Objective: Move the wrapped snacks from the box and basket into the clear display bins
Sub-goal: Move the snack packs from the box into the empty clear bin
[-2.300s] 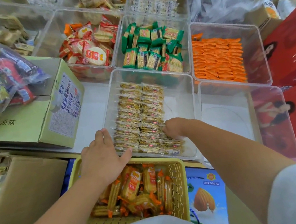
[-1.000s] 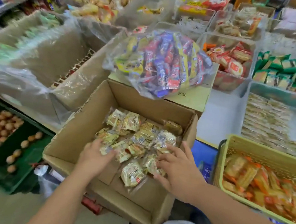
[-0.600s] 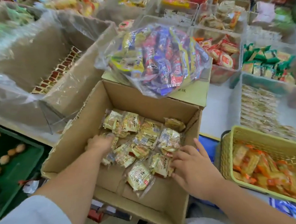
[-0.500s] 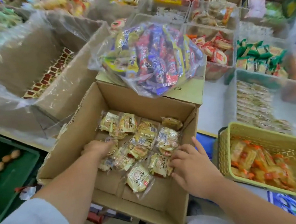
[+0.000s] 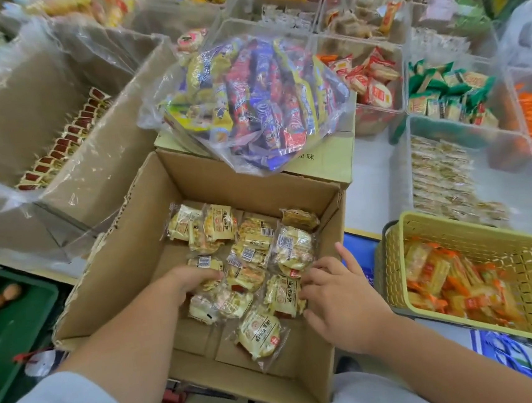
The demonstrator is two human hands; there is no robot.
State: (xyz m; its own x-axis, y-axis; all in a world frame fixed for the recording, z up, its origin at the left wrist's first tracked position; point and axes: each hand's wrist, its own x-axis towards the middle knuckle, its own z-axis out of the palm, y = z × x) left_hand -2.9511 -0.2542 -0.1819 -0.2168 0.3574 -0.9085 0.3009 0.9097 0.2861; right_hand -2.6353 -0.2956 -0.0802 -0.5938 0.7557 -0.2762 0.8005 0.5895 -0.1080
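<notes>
1. The wrapped snacks (image 5: 250,254) lie loose and glossy between the two hands on the floor of the box (image 5: 129,279). A two-handed scoop could well shed packets as it rises.
2. The left hand (image 5: 197,279) reaches down with its fingers curled onto the heap. Their tips are buried, so whether they grip a packet cannot be told.
3. The right hand (image 5: 335,295), just beside the heap, has its fingers spread and the tips touching a packet's edge. It holds nothing.
4. To the right of that hand sits the basket (image 5: 455,225), and beyond it the clear display bin (image 5: 503,185). A packet dropped on the way could land among the basket's orange ones.
</notes>
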